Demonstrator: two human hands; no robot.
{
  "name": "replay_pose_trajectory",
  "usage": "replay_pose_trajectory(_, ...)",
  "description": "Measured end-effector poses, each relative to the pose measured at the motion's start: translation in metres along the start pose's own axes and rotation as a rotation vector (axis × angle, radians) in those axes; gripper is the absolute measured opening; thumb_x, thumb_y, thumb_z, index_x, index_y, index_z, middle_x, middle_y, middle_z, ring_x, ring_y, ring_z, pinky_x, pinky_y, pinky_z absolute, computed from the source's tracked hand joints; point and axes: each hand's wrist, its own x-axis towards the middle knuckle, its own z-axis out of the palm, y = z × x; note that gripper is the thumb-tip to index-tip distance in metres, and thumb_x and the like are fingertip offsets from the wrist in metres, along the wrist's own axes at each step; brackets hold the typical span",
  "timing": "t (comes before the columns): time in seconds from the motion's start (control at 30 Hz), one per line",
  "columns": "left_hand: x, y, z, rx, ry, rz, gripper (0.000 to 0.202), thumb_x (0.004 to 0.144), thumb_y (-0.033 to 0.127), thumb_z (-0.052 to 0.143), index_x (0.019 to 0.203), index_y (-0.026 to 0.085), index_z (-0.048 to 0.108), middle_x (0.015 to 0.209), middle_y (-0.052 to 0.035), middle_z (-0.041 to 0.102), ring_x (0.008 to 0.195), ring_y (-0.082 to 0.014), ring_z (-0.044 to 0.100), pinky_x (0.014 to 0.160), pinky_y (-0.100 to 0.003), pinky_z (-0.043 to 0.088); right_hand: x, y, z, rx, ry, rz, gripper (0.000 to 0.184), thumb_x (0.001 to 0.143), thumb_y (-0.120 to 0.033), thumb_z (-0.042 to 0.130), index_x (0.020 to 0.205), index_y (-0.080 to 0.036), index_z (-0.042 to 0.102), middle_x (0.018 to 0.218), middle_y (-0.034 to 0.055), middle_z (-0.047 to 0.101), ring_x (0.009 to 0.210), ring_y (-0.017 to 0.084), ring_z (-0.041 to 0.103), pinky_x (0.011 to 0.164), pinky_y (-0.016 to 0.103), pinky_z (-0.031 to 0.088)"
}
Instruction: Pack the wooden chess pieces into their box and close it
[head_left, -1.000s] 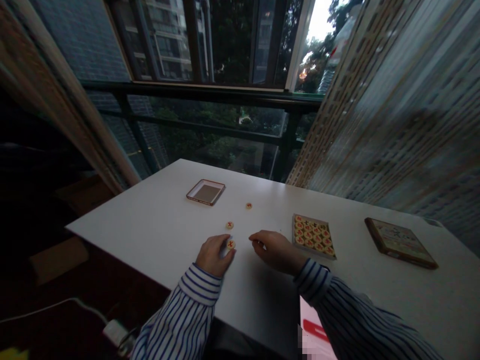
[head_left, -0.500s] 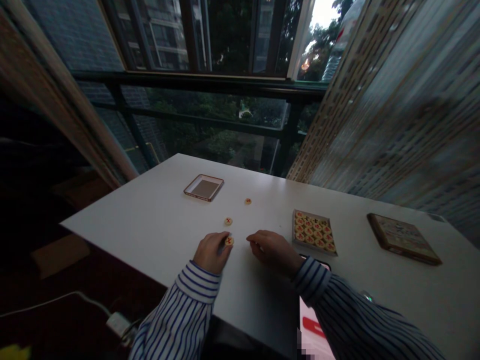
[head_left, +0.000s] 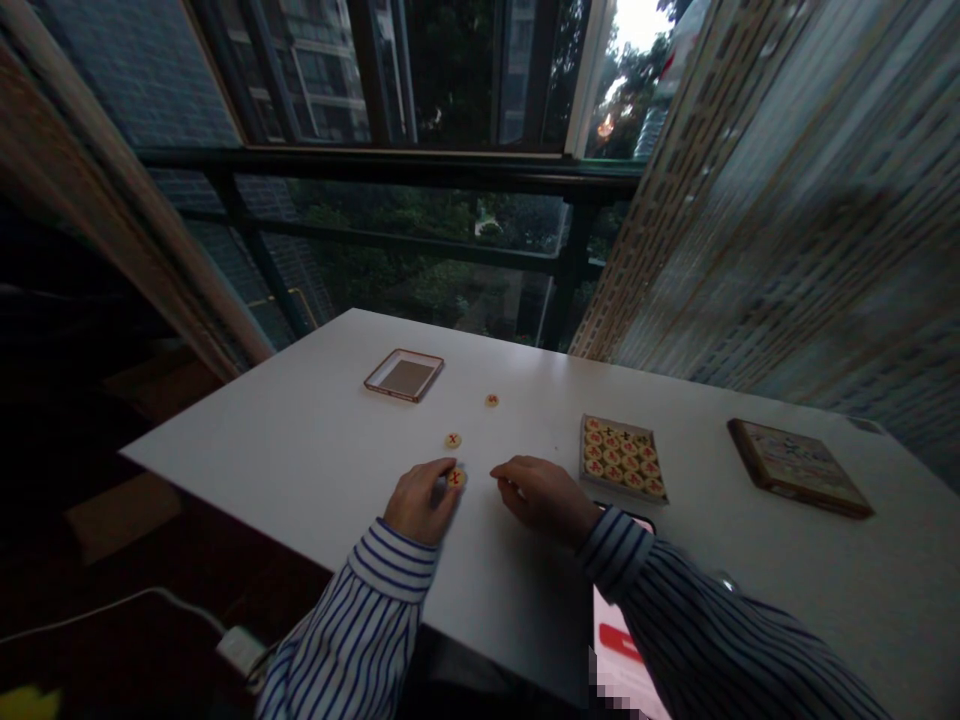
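My left hand (head_left: 418, 500) rests at the table's near side, its thumb and index finger closed on the edges of a round xiangqi piece (head_left: 455, 478) with a red character. Just beyond it lies a second xiangqi piece (head_left: 453, 440), also marked in red. A third piece (head_left: 492, 400) sits farther back. To the right, my right hand (head_left: 536, 495) is held low over the table, fingers curled and pressed together, with nothing showing at the tips. Beside that hand stands an open square box (head_left: 624, 489) filled with rows of pieces, most marked red and a few black.
An upturned box lid (head_left: 375, 383) lies at the back left of the white table (head_left: 300, 430). Another closed flat box (head_left: 802, 465) is on the right. A phone (head_left: 615, 620) with a lit screen lies partly under my right forearm. Railing and windows stand behind the table.
The whole view has shifted very slightly. Both hands keep their places, the left one still holding its piece.
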Motion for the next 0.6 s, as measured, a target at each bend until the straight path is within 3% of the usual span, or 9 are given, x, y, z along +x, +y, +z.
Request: replay_pose_trajectory(0.6, 0.028, 0.026, -0.013, -0.304, 0.007, -0.095, 0.029, 0.074, 0.028, 0.058, 0.101, 0.017, 0.056, 0.096, -0.0069, 0.066, 0.085, -0.0165, 0.063, 0.082, -0.032, 0.05, -0.003, 0.005, -0.009, 0.041, 0.071, 0.057, 0.027, 0.084, -0.018, 0.042, 0.103, -0.017, 0.062, 0.094, 0.0071, 0.065, 0.088, 0.015, 0.059, 0.08, 0.026, 0.041)
